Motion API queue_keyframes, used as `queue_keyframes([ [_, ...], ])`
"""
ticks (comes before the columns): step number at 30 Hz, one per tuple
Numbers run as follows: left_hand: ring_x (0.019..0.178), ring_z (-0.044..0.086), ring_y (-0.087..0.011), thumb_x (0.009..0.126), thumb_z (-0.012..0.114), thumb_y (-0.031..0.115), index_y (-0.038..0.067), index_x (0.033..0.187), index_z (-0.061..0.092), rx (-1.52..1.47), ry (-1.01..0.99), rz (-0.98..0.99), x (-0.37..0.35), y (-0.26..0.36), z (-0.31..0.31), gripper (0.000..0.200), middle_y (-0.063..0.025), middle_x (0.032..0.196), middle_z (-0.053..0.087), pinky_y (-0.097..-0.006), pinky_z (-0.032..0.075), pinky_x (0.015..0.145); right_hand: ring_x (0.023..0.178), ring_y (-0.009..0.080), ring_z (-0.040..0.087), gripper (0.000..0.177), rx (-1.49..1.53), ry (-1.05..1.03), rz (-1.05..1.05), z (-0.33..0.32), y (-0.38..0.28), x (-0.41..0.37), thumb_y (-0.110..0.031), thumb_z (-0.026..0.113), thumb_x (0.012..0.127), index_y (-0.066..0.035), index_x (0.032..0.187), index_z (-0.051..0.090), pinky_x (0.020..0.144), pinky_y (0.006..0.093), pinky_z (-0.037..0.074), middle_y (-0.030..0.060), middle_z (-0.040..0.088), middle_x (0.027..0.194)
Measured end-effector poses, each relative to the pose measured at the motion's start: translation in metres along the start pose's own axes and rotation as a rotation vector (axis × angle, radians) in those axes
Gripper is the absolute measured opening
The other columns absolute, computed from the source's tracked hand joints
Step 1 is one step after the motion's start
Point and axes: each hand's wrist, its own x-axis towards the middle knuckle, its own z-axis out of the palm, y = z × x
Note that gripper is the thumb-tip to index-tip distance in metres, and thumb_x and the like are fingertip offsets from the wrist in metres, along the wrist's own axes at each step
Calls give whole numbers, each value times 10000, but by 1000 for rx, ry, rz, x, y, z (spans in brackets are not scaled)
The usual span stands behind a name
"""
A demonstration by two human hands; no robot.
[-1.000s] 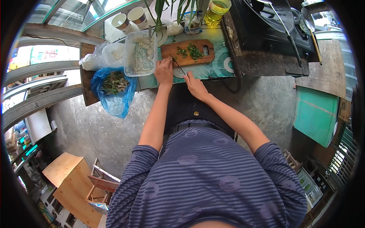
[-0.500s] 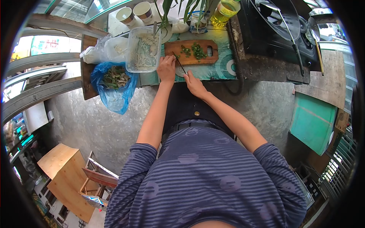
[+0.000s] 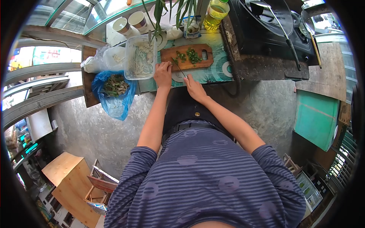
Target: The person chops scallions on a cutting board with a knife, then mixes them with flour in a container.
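In my right hand [image 3: 195,89] is a knife [image 3: 178,67], its dark blade slanting up and left over a wooden cutting board [image 3: 176,52]. My left hand [image 3: 163,76] is at the board's lower left end, fingers bent together beside the blade tip. Whatever those fingers pinch is too small to make out. Chopped green herbs [image 3: 194,57] lie heaped near the board's handle hole, with a smaller scatter to their left. Left of the board stands a clear plastic tub [image 3: 131,71] holding pale shredded pieces and an upright utensil handle.
A blue plastic bag [image 3: 118,108] of leafy scraps hangs at the counter's left. Behind the board are two paper cups [image 3: 137,21], long green leaves [image 3: 186,11] and a bottle of yellow oil [image 3: 216,17]. A black stove [image 3: 251,41] with a pan and utensils stands right.
My view has shifted slightly, so the counter sits a little lower and further left. The knife tip has moved slightly left across the board. Both hands keep nearly the same places.
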Motion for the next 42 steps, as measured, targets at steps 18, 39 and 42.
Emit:
queue_keyframes([
  [18, 903, 598, -290, 800, 672, 90, 42, 845, 664, -89, 4, -78, -2, 0, 4, 66, -83, 887, 651, -384, 486, 769, 856, 524, 514, 393, 126, -58, -61, -2, -3, -5, -450, 306, 1016, -73, 1060, 406, 723, 554, 372, 264, 579, 843],
  [39, 921, 606, -328, 800, 658, 33, -14, 859, 665, -258, -55, -153, 2, -6, 4, 75, -126, 936, 645, -407, 485, 795, 956, 570, 515, 404, 73, -86, 69, 12, -10, -2, -491, 266, 1009, -108, 1100, 358, 790, 601, 396, 326, 602, 968],
  [42, 912, 604, -324, 797, 656, 26, -12, 860, 665, -228, -65, -119, 3, -5, 2, 75, -118, 940, 643, -408, 485, 796, 956, 566, 514, 410, 98, -111, 66, 12, -9, 0, -492, 269, 1009, -104, 1103, 358, 790, 591, 391, 316, 600, 954],
])
